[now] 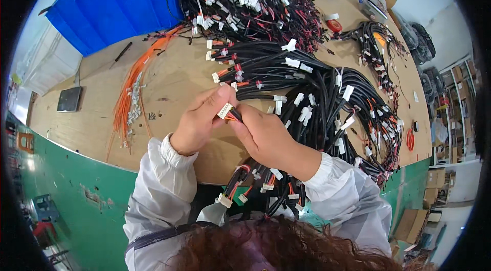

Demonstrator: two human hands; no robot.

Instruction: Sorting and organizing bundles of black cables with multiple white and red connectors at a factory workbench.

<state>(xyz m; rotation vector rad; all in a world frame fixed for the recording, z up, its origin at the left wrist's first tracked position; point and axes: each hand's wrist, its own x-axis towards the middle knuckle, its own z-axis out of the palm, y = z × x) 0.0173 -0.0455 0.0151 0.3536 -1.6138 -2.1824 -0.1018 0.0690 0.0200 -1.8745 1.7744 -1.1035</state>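
Note:
A white multi-pin connector point(225, 111) with coloured wires running into a black cable sits between my two hands, above the near part of the table. My left hand point(200, 120) pinches the connector with thumb and fingers. From the other side, my right hand point(266, 135) grips the wires just behind it. Just beyond my hands lies a thick bundle of black cables point(276, 66) with white tags and connectors at their ends. More connector ends point(225, 200) hang over the table's near edge, close to my body.
A large heap of black cables point(240, 10) rests at the back beside a blue bin point(115, 7). Orange wires point(133, 92) with small connectors lie at left, near a dark flat device point(69, 99) and a black pen point(123, 51). Red tape point(334, 25) is at the far right.

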